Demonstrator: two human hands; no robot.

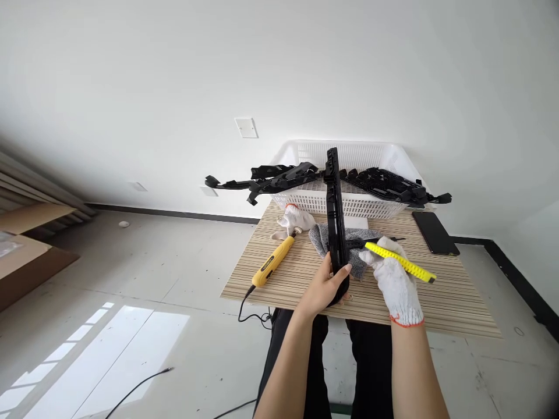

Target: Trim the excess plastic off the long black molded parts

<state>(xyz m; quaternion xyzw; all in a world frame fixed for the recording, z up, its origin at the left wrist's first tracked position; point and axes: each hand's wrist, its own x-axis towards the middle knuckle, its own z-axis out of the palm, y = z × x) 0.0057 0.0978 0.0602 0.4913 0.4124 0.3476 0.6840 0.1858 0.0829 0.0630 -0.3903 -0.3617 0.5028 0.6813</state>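
My bare left hand (324, 286) grips the lower end of a long black plastic part (335, 215), which stands nearly upright above the board. A white knitted glove with an orange cuff covers my right hand (392, 279). Its fingers are closed round a tool with a yellow textured handle (404, 263); the kind of tool is not clear. The handle's left end is close to the black part, and I cannot tell whether they touch. Behind the part lies a crumpled grey cloth (321, 235), with a thin dark pointed object (395, 239) near it.
A striped board (244, 285) rests above my legs. On it are a yellow corded rotary tool (274, 261), a loose white glove (297, 219) and a black phone (434, 233). A white plastic basket (305, 199) holds several black plastic parts (388, 185) that overhang its sides. The wall stands behind.
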